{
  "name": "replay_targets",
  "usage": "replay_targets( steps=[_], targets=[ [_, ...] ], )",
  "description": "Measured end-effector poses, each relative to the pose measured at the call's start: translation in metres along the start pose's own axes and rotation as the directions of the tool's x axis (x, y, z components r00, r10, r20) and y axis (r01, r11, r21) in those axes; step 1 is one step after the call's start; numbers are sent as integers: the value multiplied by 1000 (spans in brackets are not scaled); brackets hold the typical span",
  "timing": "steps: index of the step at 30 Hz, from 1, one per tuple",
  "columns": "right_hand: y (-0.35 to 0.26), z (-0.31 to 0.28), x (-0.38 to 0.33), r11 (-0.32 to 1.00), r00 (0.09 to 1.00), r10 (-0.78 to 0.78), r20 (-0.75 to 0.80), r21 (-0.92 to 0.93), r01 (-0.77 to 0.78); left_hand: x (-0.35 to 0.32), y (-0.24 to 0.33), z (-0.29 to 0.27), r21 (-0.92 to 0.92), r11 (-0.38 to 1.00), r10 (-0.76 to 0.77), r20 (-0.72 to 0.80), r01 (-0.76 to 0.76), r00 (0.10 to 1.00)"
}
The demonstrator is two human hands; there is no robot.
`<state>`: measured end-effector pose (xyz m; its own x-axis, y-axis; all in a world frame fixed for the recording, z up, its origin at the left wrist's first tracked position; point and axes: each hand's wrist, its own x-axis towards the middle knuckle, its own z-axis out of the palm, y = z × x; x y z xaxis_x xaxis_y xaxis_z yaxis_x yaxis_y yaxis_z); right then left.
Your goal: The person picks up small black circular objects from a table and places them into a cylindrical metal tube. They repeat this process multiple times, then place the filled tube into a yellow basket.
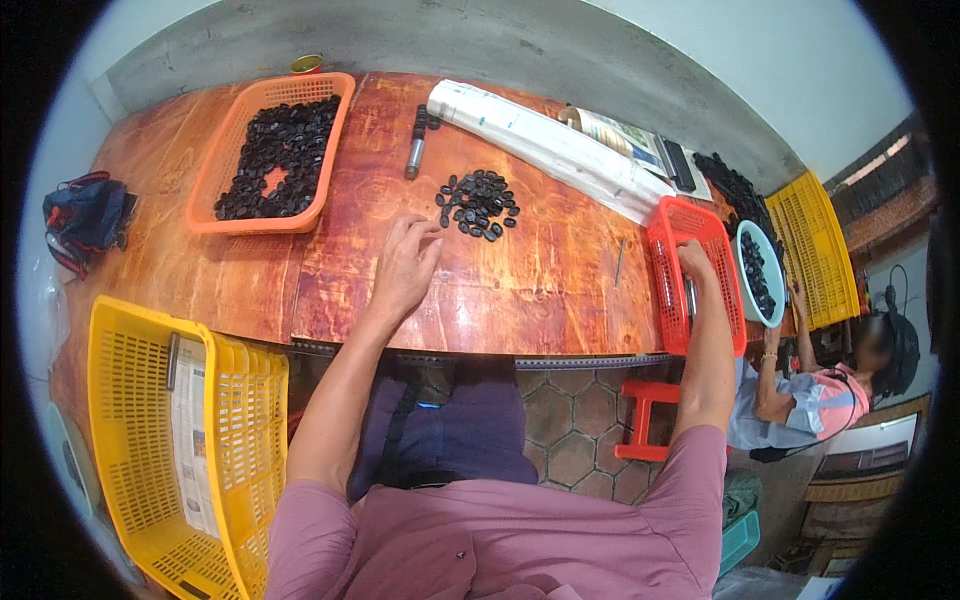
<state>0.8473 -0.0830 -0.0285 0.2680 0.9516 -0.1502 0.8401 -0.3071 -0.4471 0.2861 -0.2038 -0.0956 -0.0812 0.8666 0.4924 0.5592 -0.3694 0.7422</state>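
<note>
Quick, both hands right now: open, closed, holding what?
Left hand: open, nothing visibly held, beside the black pieces.
Right hand: inside the red basket; grip cannot be told.

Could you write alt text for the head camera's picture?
A person's left hand is beside a loose pile of small black pieces on a reddish-brown table, while the right hand reaches into a red basket. An orange basket of similar pieces stands farther left; another person is at the far right.

We have bare tabletop between the black pieces and the red basket, crossed only by a thin rod; the white roll bars the far side, the orange basket the left
</note>
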Motion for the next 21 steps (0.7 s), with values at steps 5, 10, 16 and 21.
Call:
replay_targets(
  steps=[5,10,16,21],
  targets=[
    [-2,11,18,992,994,-60,90,113,50,2,6,-7,-41,995,-86,19,87,996],
    [38,4,38,993,978,-114,176,33,110,4,13,-6,-87,991,-98,21,99,995],
    [57,-13,26,999,976,-31,214,30,25,5,13,-2,-209,960,-182,37,185,983],
    [47,-1,30,969,954,57,294,-248,19,2,3,-6,-108,988,-113,-13,111,993]
  ],
)
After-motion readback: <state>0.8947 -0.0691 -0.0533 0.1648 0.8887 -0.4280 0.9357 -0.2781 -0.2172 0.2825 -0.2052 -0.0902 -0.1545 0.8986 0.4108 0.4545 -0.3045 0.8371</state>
